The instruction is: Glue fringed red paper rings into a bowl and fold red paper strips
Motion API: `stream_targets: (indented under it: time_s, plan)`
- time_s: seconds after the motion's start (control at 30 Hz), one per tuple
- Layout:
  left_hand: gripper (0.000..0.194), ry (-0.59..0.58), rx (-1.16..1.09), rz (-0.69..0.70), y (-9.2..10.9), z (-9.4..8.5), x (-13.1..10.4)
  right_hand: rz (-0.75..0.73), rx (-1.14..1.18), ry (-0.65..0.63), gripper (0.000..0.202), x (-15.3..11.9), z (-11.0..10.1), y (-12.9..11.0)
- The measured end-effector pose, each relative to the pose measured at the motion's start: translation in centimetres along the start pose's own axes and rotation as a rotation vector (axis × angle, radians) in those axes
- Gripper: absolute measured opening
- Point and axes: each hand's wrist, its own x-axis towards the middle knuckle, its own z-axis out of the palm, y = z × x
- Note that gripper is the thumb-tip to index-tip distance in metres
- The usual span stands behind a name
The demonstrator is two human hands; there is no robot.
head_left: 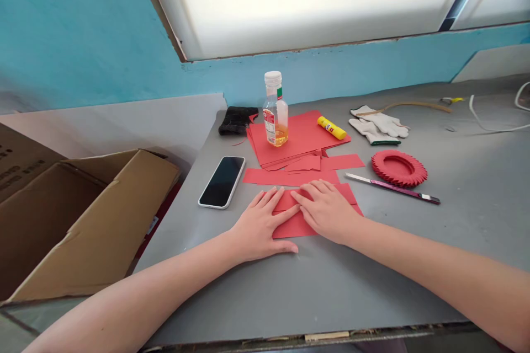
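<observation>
A folded sheet of red paper (296,227) lies on the grey table in front of me. My left hand (265,226) rests on its left part, palm down, with fingers spread and the thumb on the tabletop. On the paper's right part lies my right hand (325,209), fingers stretched out and slightly bent, their tips against the paper near my left index finger. Red paper strips (290,176) are just beyond my hands. To the right are a utility knife (393,187) with its blade out and a round red pleated paper piece (398,167).
Behind stands a glass bottle (275,113) on a stack of red sheets (298,121), with a yellow glue stick (332,128). A phone (222,182) lies left, a black cloth item (237,120) behind it. White gloves (379,124) lie back right. Cardboard boxes (95,226) stand left.
</observation>
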Motion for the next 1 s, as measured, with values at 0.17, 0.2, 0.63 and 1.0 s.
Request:
stream_targets:
  time_s: [0.17, 0.2, 0.63, 1.0]
  plan:
    - [0.086, -0.011, 0.031, 0.011, -0.1, 0.3, -0.1, 0.02, -0.076, 0.05, 0.039, 0.0, 0.7, 0.6]
    - [0.087, -0.014, 0.035, 0.006, -0.1, 0.3, -0.1, 0.038, -0.095, 0.053, 0.039, -0.5, 0.6, 1.2]
    - [0.083, -0.03, 0.039, -0.025, 0.5, -1.1, 0.6, 0.2, -0.125, 0.175, 0.034, -5.6, -2.9, 8.3]
    - [0.093, -0.032, -0.043, 0.1, 2.1, 0.9, 5.6, 0.067, 0.223, -0.102, 0.047, -3.0, 1.5, 3.9]
